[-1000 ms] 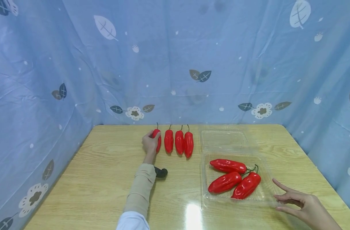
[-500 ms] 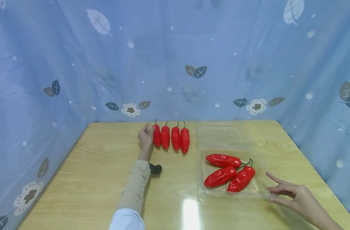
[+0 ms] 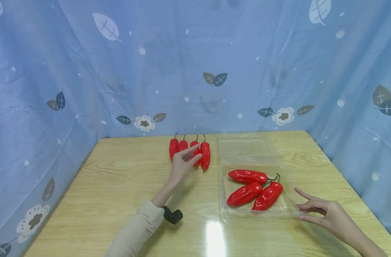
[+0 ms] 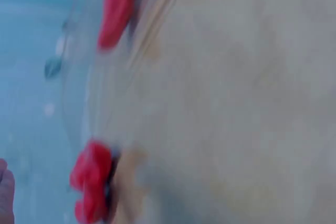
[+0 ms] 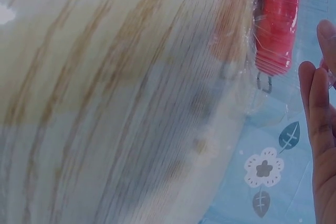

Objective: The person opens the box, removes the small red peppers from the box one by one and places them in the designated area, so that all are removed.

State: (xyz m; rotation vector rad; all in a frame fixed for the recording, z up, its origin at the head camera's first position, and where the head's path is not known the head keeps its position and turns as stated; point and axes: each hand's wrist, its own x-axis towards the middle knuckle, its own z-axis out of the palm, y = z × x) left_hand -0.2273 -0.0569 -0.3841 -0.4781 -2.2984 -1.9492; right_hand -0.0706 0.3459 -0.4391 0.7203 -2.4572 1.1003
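Several red peppers (image 3: 205,157) stand in a row near the table's back edge, stems pointing away. My left hand (image 3: 181,166) hovers over the row, thumb and fingers apart with nothing held, hiding parts of the middle peppers. The left wrist view is blurred, with a red pepper (image 4: 92,184) low and fingertips (image 4: 5,195) at the left edge. On the right, an open clear plastic box (image 3: 223,189) holds three larger-looking red peppers (image 3: 246,176). My right hand (image 3: 327,214) pinches the near right corner of this box between thumb and fingers; its fingers (image 5: 318,108) show in the right wrist view.
The box's clear lid (image 3: 243,148) lies folded back behind it on the wooden table (image 3: 111,192). A blue leaf-patterned curtain (image 3: 169,64) rises behind and on both sides. A dark wrist device (image 3: 173,216) sits at the left forearm.
The left hand has let go of the leftmost pepper, which now stands closer to its neighbour, and has moved right across the row. The right hand stays at the box corner.
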